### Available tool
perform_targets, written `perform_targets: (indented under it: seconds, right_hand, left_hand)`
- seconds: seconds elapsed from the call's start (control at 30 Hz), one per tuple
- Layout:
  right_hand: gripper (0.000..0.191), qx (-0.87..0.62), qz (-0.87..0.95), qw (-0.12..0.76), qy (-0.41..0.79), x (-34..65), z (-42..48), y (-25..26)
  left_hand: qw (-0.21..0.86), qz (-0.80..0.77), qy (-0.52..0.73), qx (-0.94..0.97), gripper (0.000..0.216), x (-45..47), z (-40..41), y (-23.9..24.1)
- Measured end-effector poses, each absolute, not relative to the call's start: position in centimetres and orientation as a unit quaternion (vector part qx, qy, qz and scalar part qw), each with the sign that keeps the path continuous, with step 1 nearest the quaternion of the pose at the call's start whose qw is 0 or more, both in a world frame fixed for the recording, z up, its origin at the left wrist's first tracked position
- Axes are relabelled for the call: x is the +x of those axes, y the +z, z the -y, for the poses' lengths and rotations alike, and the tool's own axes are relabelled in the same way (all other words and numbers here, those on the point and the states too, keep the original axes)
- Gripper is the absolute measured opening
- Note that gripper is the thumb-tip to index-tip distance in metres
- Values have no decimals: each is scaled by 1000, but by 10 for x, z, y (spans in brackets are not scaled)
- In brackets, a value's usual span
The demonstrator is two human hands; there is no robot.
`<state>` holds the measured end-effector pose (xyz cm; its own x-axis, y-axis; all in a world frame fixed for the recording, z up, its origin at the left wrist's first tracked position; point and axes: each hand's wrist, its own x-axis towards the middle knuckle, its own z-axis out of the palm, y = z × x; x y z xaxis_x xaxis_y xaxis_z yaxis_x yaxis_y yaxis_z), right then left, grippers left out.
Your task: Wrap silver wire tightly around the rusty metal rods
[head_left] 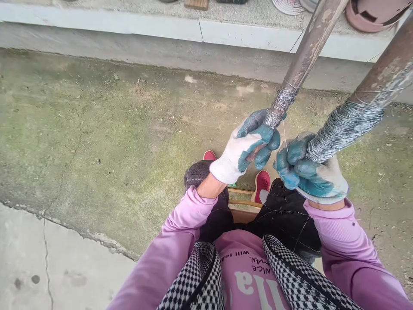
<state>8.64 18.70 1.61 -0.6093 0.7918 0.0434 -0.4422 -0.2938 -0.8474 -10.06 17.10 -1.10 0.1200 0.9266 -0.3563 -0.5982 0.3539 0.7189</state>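
My left hand (248, 144), in a white glove with a blue-green coated palm, is closed round the lower end of a slim brown pole (309, 43). Thin metal wire (283, 100) is wound round that pole just above my fingers. In a matching glove, my right hand (312, 170) grips the bottom of a thicker, weathered pole (387, 64). A broad, dense coil of wire (346, 125) wraps it above the hand. A fine loose strand (284, 134) runs between the two hands. Both poles slant up to the right, out of view.
A concrete ledge with white edging (155, 26) crosses the top, bearing a pink pot (366, 21), a wooden block (196, 4) and other items. Mossy ground (112, 129) lies below it. Pale cracked concrete (74, 262) is at lower left. Red shoes (262, 183) show beneath my hands.
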Motion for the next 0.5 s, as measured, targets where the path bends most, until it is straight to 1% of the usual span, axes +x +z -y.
perform_targets:
  seconds: [0.13,0.27,0.4,0.5]
  right_hand:
    - [22,-216,443,411,767,81,-180,16]
    - [30,-233,440,401,769,79,-177,19]
    - [36,-239,440,419,757,79,-175,20]
    - [47,-255,429,432,751,81,-175,19]
  left_hand:
    - [694,-427,539,211,85,-100,-168,-12]
    - [681,-425,560,204,84,-101,-167,-14]
    - [708,-396,553,188,83,-102,-167,-11]
    - [737,-341,553,188,73,-102,-167,-9]
